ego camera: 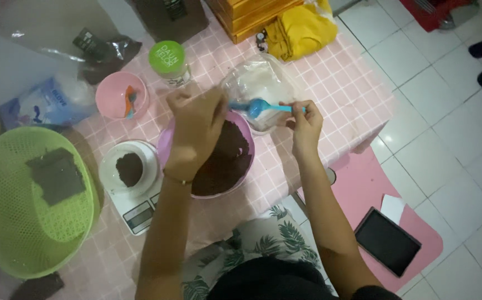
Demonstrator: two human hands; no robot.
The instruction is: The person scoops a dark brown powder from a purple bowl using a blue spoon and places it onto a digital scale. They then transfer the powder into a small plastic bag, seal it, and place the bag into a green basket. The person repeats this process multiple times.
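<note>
1. The right hand [306,119] has its fingers clamped on the handle of a blue spoon [259,107].
2. The spoon is over a clear plastic bag [263,83], at 1 o'clock from the pink bowl [245,129].
3. The left hand [196,125] is over the bowl of dark crumbs; its fingers are curled together, and I cannot tell if they hold something.
4. A kitchen scale [135,208] is at 9 o'clock from the bowl on the worktop [352,94].

Glossy blue plastic spoon [259,107] over the crinkly clear plastic bag [263,83]; just left, a smooth pink plastic bowl [241,125] of matt, crumbly dark mix. Further left, a perforated green plastic basket [7,222]; beyond the bag, soft yellow cloth [302,30].
</note>
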